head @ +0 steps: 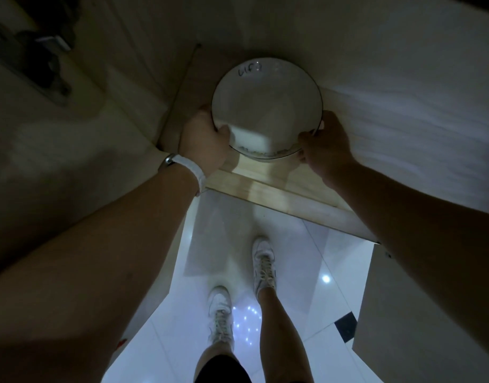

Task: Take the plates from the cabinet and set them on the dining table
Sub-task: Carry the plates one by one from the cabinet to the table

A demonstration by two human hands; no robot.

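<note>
Grip: left hand [203, 143], right hand [324, 145] clamped on one white plate [266, 106], cabinet shelf [265, 172].

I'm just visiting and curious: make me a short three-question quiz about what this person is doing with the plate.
1. True or false: only one hand touches the white plate.
2. Where is the plate? A) on the floor B) on the wooden cabinet shelf C) on a dining table
3. Fill in: the left hand's wrist wears a white ____.

Key:
1. False. The left hand and the right hand grip opposite edges of the plate.
2. B. It sits at or just above the shelf; whether it is lifted cannot be told.
3. Band: a white wristband.
</note>
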